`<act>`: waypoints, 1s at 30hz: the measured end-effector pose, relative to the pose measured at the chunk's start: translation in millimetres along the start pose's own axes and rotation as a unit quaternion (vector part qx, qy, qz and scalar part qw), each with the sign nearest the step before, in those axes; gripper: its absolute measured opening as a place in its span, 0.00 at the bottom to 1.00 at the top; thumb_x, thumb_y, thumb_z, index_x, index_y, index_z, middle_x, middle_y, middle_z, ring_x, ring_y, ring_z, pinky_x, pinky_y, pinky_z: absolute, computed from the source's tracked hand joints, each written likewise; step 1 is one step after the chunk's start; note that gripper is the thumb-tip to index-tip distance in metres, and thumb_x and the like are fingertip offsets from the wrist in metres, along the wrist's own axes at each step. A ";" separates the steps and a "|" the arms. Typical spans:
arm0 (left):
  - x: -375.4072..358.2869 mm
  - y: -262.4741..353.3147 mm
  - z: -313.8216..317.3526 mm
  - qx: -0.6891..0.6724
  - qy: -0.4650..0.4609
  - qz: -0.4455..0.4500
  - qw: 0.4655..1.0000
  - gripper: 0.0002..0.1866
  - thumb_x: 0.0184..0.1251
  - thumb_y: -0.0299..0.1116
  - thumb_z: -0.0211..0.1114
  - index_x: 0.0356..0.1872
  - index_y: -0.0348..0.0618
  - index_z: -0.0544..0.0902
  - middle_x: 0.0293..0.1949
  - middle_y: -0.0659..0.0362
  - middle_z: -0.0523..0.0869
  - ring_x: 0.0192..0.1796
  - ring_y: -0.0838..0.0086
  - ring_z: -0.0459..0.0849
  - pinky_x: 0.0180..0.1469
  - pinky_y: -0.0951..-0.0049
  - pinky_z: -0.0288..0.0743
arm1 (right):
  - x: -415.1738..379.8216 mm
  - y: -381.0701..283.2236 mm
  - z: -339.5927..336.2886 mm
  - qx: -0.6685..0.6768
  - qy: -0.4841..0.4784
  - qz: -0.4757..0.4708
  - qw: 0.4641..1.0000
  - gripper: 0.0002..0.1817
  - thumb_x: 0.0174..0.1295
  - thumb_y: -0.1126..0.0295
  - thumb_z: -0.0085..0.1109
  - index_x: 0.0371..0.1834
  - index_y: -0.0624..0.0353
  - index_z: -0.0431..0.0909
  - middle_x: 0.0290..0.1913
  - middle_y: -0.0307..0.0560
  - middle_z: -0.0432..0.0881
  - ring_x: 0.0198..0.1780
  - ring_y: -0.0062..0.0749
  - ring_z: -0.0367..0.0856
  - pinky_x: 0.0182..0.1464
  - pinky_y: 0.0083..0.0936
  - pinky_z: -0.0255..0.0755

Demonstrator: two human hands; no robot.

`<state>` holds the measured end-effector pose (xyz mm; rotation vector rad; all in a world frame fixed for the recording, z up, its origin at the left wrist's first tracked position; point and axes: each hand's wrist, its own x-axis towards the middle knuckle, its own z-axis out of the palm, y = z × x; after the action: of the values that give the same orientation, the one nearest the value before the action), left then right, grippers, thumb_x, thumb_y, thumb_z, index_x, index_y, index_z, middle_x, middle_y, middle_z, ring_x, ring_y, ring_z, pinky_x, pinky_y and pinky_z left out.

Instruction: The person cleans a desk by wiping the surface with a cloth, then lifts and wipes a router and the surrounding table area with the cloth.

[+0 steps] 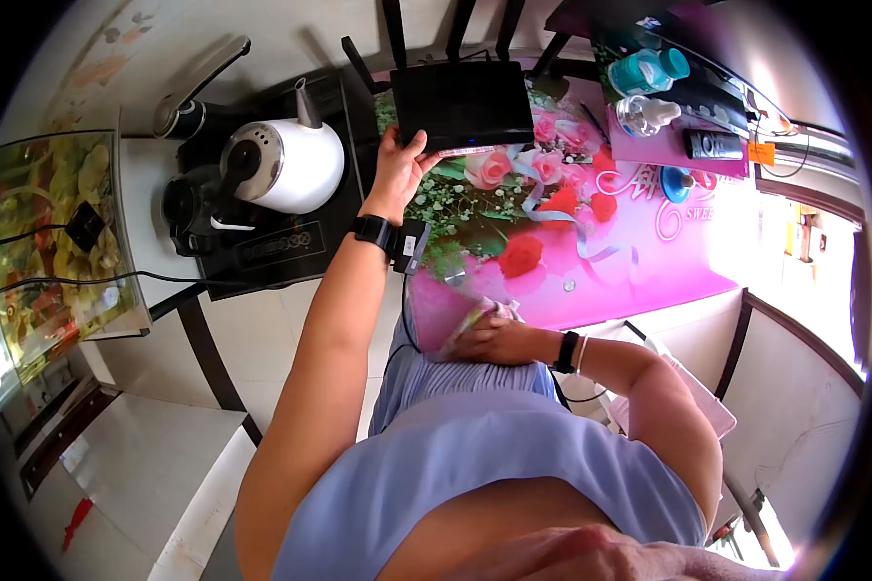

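Note:
My left hand (398,174) grips the lower left corner of a black router (460,107) with several upright antennas. Its thumb lies at the router's front edge and the other fingers are along the left side. My right hand (499,337) is closed on a crumpled, light-coloured cloth (470,324) at the table's near edge. Both lie over a pink tablecloth (639,276) printed with roses and ribbons. A small black adapter (411,247) with a cable sits beside my left wrist.
On the left, a white kettle (305,165) stands on a black induction cooker (281,247). A fish tank (58,232) is farther left. At the back right are a teal-capped bottle (644,73), a clear bottle (639,116) and a blue round object (676,184).

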<state>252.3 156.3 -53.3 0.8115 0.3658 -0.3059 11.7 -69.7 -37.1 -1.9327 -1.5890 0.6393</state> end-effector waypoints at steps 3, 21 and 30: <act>8.1 -7.3 -1.8 0.004 0.008 0.003 1.000 0.18 0.67 0.26 0.62 0.53 0.44 0.64 0.50 0.55 0.77 0.50 0.59 0.83 0.52 0.55 0.80 | -32.5 -3.8 -2.3 -0.027 -0.021 0.029 0.999 0.25 0.57 0.66 0.48 0.60 0.39 0.75 0.63 0.20 0.72 0.66 0.20 0.65 0.68 0.26 0.54; 17.9 3.5 30.7 0.479 0.241 0.068 0.841 0.22 0.56 0.29 0.66 0.51 0.30 0.73 0.48 0.41 0.81 0.50 0.49 0.81 0.50 0.58 0.75 | -245.0 -61.6 67.4 0.130 0.332 0.614 0.704 0.12 0.52 0.83 0.48 0.26 0.60 0.83 0.30 0.47 0.86 0.36 0.37 0.84 0.40 0.25 0.76; 23.9 -1.5 19.1 0.598 0.184 0.079 0.776 0.33 0.57 0.29 0.63 0.65 0.30 0.66 0.60 0.38 0.73 0.58 0.53 0.77 0.53 0.62 0.74 | -156.6 -50.4 -40.0 0.517 0.553 0.389 0.525 0.20 0.56 0.82 0.47 0.54 0.68 0.74 0.45 0.48 0.81 0.44 0.32 0.81 0.51 0.26 0.76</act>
<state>276.9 138.0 -52.4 2.1830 0.4520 -0.1911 -27.2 -220.6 28.9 -1.3038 0.5353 0.3050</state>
